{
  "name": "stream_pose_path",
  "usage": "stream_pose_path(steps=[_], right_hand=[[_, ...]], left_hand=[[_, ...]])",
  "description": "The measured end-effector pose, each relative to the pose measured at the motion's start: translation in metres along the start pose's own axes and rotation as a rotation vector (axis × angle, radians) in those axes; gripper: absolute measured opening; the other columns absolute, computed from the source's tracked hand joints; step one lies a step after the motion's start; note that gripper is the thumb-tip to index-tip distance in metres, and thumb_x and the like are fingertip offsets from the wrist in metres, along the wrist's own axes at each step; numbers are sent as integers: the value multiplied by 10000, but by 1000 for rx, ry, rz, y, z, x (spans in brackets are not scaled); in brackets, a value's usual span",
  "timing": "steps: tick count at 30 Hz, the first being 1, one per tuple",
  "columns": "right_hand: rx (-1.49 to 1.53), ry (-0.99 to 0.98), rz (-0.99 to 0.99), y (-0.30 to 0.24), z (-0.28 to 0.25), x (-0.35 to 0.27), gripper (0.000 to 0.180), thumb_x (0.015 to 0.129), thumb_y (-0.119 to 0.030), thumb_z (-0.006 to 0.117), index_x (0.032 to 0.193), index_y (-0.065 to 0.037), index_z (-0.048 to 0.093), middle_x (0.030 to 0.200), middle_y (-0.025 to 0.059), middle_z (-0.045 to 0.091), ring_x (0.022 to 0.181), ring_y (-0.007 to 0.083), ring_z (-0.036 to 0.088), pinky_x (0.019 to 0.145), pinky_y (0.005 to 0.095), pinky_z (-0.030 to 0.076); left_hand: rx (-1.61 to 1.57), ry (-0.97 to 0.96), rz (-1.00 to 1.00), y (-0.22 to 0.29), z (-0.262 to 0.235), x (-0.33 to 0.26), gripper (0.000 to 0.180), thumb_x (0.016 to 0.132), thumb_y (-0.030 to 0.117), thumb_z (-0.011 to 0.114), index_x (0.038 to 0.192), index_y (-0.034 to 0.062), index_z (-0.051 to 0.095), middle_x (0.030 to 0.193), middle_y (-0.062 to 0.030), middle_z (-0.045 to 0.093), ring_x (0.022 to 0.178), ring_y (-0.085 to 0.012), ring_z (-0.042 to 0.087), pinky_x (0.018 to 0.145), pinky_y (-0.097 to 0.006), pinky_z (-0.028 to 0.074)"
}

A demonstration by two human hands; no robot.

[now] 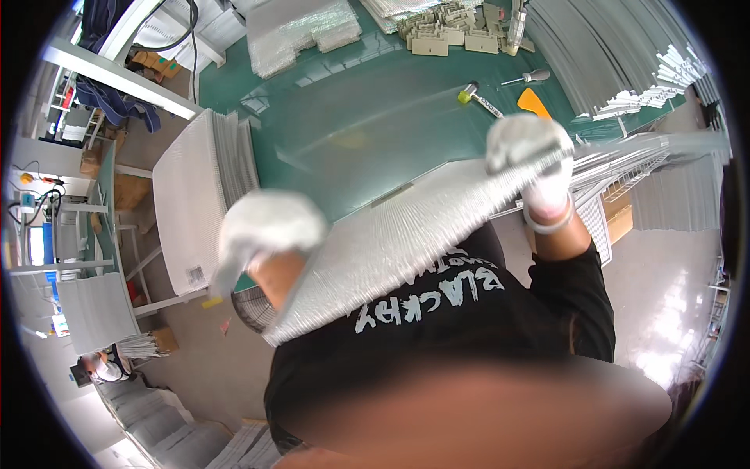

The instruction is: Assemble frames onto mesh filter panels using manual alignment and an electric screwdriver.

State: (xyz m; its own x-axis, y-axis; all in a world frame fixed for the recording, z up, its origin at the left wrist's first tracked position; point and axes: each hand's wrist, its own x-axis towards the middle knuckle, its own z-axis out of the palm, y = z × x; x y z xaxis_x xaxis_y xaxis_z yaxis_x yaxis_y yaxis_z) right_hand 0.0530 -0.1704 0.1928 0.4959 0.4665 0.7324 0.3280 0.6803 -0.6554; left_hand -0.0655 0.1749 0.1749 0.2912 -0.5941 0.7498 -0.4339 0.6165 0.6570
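Note:
A whitish panel (391,242) with fine ribs hangs tilted in front of my torso, beyond the green table's near edge. My right hand (530,147), in a white glove, is closed around the panel's right end. My left hand (269,227), also gloved in white, is at the panel's left end, its forearm partly behind the panel. Motion blur smears its fingers, so their grip does not show. Just beyond my right hand lie a hammer (479,99) with a yellow-green head, a screwdriver (527,76) and an orange flat scraper-like piece (533,102).
On the green table (351,168) sit beige plastic parts (447,35) and bubble-wrap-like sheets (301,35). Stacked white panels (191,195) stand at the left; long grey strips (601,51) are piled far right. Metal strips (625,152) extend beside my right hand. Another person (109,366) is far left.

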Motion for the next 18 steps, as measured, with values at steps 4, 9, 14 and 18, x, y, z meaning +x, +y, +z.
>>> stream_pose_path(steps=[4, 9, 14, 18], right_hand=[[-317, 195, 126, 15, 10, 37, 353, 1014, -326, 510, 912, 0, 595, 785, 64, 603, 709, 147, 561, 656, 279, 456], [-189, 210, 252, 16, 22, 58, 122, 945, -96, 603, 906, 0, 667, 802, -50, 593, 736, 21, 486, 676, 205, 414], [-298, 166, 163, 25, -5, 36, 275, 979, -275, 584, 936, -4, 611, 849, 92, 642, 795, 180, 595, 694, 315, 488], [-229, -35, -97, 19, 10, 37, 493, 966, -351, 579, 574, -78, 460, 509, 13, 435, 469, 144, 450, 455, 284, 382]], left_hand=[[939, 910, -97, 46, 100, 45, 368, 857, 259, 720, 981, -67, 602, 801, -101, 584, 674, -185, 583, 658, -377, 523], [1222, 1500, 45, 20, 86, 45, 171, 742, -28, 543, 893, -45, 621, 881, -156, 653, 795, -230, 619, 776, -350, 499], [1302, 1057, 67, 13, 88, 57, 154, 833, 128, 708, 876, -6, 645, 699, -90, 624, 582, -208, 585, 539, -339, 444], [1309, 906, 64, 9, 116, 61, 327, 784, 163, 696, 572, 58, 472, 577, -49, 556, 535, -164, 545, 508, -299, 390]])
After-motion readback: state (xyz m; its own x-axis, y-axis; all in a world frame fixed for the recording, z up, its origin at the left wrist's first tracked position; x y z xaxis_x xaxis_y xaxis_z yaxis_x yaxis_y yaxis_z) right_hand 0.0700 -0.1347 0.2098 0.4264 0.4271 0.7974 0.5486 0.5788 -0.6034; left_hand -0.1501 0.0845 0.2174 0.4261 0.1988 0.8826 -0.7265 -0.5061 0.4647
